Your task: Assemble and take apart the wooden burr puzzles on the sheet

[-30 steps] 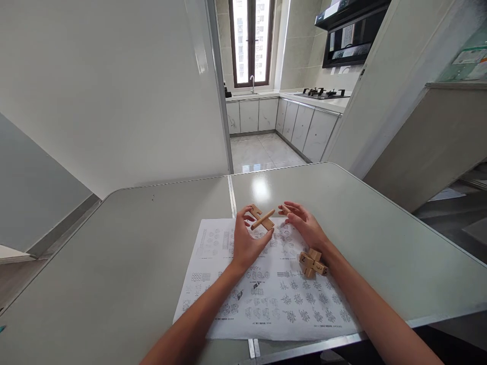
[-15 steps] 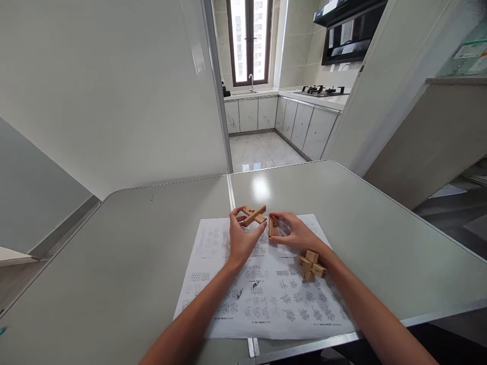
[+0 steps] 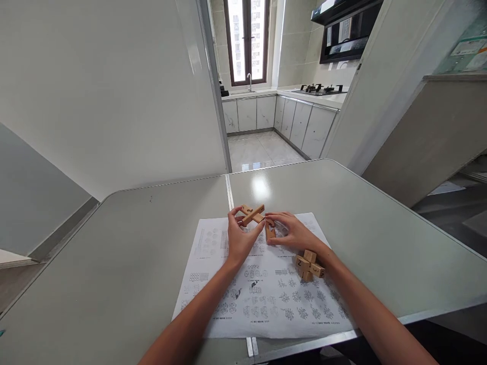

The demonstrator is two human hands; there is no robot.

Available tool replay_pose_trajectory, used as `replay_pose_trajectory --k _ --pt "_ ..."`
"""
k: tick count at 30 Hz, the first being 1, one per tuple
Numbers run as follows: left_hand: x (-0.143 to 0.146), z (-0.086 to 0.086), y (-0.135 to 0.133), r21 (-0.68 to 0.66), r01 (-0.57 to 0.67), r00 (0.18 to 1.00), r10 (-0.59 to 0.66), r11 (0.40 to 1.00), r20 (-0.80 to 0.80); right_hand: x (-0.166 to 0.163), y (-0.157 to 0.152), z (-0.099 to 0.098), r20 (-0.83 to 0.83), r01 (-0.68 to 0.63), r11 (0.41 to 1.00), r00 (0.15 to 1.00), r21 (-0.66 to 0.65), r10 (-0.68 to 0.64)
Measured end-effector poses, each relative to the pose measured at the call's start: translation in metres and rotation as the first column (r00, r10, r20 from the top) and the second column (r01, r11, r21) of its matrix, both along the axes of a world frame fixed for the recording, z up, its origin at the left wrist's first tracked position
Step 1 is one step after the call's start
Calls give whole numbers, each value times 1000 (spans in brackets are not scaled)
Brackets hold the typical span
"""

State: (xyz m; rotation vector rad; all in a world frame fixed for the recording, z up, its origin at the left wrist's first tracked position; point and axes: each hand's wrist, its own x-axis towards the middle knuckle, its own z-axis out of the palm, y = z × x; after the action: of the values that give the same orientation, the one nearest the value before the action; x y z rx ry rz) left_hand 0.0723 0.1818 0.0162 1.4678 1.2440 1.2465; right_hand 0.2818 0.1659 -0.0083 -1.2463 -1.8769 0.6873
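Above the far part of a printed sheet (image 3: 213,284), my left hand (image 3: 240,241) is closed on two crossed wooden puzzle pieces (image 3: 253,215), notched bars with dark marks. My right hand (image 3: 291,230) pinches another notched wooden puzzle piece (image 3: 270,231) between thumb and fingers, held nearly upright. Its top lies close to the crossed pair; whether they touch I cannot tell. Beside my right forearm, an assembled cross-shaped wooden puzzle (image 3: 307,265) with numbers on its faces rests on the sheet.
The sheet, covered with small line diagrams, lies on a grey-green table (image 3: 114,263) with a metal seam (image 3: 230,192) across it. Past the table's far edge is a kitchen with white cabinets (image 3: 247,112) and a gas stove (image 3: 319,89). A white wall (image 3: 114,91) stands on the left.
My right hand has shifted slightly left and tilted its puzzle piece, bringing it closer to the crossed pieces. My left hand holds almost the same pose. The assembled puzzle stays put.
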Motion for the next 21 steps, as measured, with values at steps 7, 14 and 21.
replay_pose_trajectory --k 7,14,21 --pt "0 6 -5 -31 5 1000 -6 999 -30 -2 -7 11 -177 65 980 979 -187 -98" --pt "1 2 -4 -40 44 999 -45 998 -5 0 -6 14 -214 103 965 964 -243 -157" --pt "4 -3 -6 29 92 993 -89 995 -82 2 -2 10 -307 102 967 936 -233 -173"
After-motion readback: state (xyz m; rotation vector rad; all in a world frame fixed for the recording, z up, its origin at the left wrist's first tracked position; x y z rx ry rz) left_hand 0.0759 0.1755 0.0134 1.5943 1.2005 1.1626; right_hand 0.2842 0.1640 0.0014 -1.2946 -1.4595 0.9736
